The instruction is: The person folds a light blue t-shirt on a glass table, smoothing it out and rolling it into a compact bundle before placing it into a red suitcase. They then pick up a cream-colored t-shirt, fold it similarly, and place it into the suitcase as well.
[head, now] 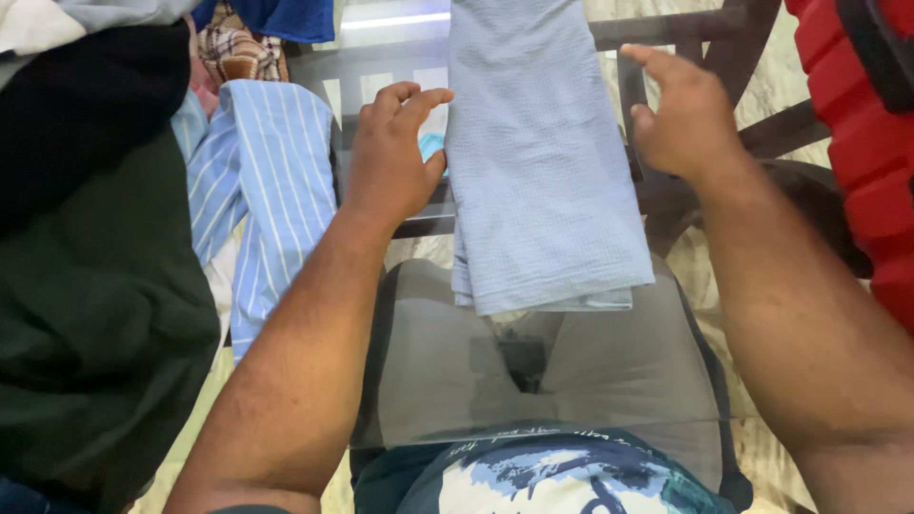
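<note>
Hands (left hand (388,162), right hand (684,114)) hover open beside folded blue cloth (538,162)

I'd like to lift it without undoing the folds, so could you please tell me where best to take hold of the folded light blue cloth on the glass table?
Probably the two long side edges of the light blue cloth, one hand from each side. It lies flat as a long folded strip between the left hand and right hand.
</note>
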